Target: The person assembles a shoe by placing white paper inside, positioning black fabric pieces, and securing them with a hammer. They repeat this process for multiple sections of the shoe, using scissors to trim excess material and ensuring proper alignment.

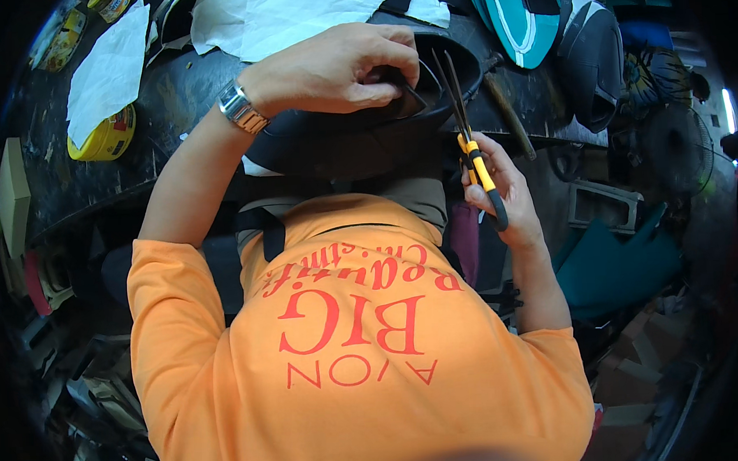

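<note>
A large black leather-like piece [341, 145] with a raised, curved rim lies at the near edge of the table, against my body. I cannot tell what kind of article it is. Over it, my left hand [337, 71] is closed, thumb and fingers pinching a dark flap [409, 103] at its opening. To the right, my right hand [507, 183] grips the handles of scissors [474, 156] with yellow and black grips. Their long, thin blades point away from me and stand apart, beside the black piece's right rim.
White sheets [273, 20] cover the back of the dark table [46, 183]. A yellow tub [106, 139] stands at left. A wooden-handled tool [508, 113] lies right of the scissors, near teal pieces [525, 22] and a dark shoe-like piece [588, 60]. A fan [678, 147] stands far right.
</note>
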`<move>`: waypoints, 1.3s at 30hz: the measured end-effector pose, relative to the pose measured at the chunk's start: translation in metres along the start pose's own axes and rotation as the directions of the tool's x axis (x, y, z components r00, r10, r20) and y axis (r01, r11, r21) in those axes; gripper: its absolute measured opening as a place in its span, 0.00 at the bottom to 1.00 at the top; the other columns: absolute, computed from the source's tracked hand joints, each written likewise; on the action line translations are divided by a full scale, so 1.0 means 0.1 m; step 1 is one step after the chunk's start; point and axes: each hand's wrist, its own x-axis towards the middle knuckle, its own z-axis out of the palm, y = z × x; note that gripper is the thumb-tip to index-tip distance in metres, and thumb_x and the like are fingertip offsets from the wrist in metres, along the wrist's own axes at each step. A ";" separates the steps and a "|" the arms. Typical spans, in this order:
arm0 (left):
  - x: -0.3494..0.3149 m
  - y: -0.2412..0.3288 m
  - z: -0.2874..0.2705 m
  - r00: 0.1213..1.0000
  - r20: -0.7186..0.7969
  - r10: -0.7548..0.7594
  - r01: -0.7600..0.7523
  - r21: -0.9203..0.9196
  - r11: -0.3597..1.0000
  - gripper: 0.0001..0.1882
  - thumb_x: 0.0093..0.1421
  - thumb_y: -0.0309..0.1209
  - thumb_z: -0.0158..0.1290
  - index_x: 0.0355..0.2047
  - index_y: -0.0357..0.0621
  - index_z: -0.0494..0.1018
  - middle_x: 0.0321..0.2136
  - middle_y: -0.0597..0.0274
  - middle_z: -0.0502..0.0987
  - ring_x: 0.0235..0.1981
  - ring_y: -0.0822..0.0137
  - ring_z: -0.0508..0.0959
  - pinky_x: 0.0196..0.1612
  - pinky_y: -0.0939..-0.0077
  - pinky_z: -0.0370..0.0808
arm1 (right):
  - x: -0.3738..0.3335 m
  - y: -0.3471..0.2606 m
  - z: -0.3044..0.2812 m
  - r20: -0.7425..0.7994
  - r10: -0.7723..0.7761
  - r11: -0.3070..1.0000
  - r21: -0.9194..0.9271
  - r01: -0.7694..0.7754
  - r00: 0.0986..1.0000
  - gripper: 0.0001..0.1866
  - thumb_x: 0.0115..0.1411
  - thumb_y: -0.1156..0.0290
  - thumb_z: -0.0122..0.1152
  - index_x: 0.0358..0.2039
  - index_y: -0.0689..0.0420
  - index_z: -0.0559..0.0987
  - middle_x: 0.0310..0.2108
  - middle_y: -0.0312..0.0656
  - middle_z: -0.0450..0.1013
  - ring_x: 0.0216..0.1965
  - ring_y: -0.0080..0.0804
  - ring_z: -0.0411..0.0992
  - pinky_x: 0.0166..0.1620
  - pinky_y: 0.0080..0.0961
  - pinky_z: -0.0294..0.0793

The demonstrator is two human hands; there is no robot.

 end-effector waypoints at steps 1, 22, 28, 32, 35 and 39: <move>-0.03 -0.01 0.02 0.998 -0.064 0.022 -0.024 -0.036 0.999 0.09 0.57 0.22 0.59 0.39 0.40 0.75 0.38 0.57 0.73 0.38 0.58 0.76 0.42 0.70 0.74 | -0.02 -0.01 -0.02 -0.007 -0.009 0.997 -0.072 0.009 1.000 0.41 0.50 0.59 0.75 0.64 0.54 0.69 0.40 0.38 0.67 0.40 0.25 0.68 0.47 0.22 0.69; -0.33 -0.08 0.48 0.884 -0.458 -0.091 0.076 -0.051 0.996 0.27 0.56 0.31 0.65 0.57 0.49 0.74 0.58 0.58 0.70 0.55 0.59 0.73 0.60 0.67 0.72 | -0.47 -0.55 0.02 -0.020 -0.031 0.638 -0.770 0.005 0.999 0.44 0.44 0.61 0.81 0.62 0.54 0.72 0.45 0.41 0.73 0.37 0.31 0.70 0.38 0.24 0.72; -0.45 -0.14 0.58 0.888 -0.431 -0.162 0.185 0.012 0.983 0.33 0.57 0.41 0.66 0.62 0.52 0.71 0.62 0.54 0.68 0.64 0.52 0.67 0.68 0.60 0.64 | -0.48 -0.40 0.14 -0.061 0.142 0.864 -0.478 -0.154 0.988 0.41 0.46 0.62 0.80 0.61 0.55 0.72 0.36 0.36 0.68 0.36 0.25 0.65 0.41 0.19 0.67; -0.44 -0.15 0.51 0.907 -0.406 -0.114 0.172 0.110 0.979 0.34 0.57 0.42 0.66 0.63 0.53 0.70 0.62 0.53 0.68 0.64 0.50 0.67 0.67 0.58 0.64 | -0.45 -0.36 0.03 -0.078 -0.018 0.882 -0.470 -0.021 0.997 0.41 0.46 0.64 0.81 0.61 0.54 0.73 0.35 0.33 0.65 0.36 0.24 0.67 0.43 0.21 0.68; -0.41 -0.15 0.45 0.913 -0.408 -0.001 0.106 0.234 0.966 0.34 0.55 0.48 0.67 0.60 0.52 0.72 0.58 0.52 0.71 0.59 0.50 0.70 0.63 0.58 0.69 | -0.43 -0.27 -0.05 -0.123 0.019 0.987 -0.156 -0.038 0.992 0.43 0.47 0.65 0.79 0.64 0.54 0.70 0.39 0.37 0.68 0.41 0.24 0.71 0.46 0.20 0.72; -0.36 -0.13 0.30 0.961 -0.267 -0.072 0.142 0.256 0.956 0.38 0.53 0.48 0.69 0.62 0.53 0.71 0.57 0.52 0.71 0.58 0.50 0.72 0.62 0.60 0.70 | -0.40 -0.12 -0.06 -0.087 0.088 0.996 -0.022 -0.091 0.992 0.44 0.49 0.65 0.78 0.66 0.56 0.68 0.41 0.39 0.70 0.44 0.26 0.71 0.48 0.22 0.74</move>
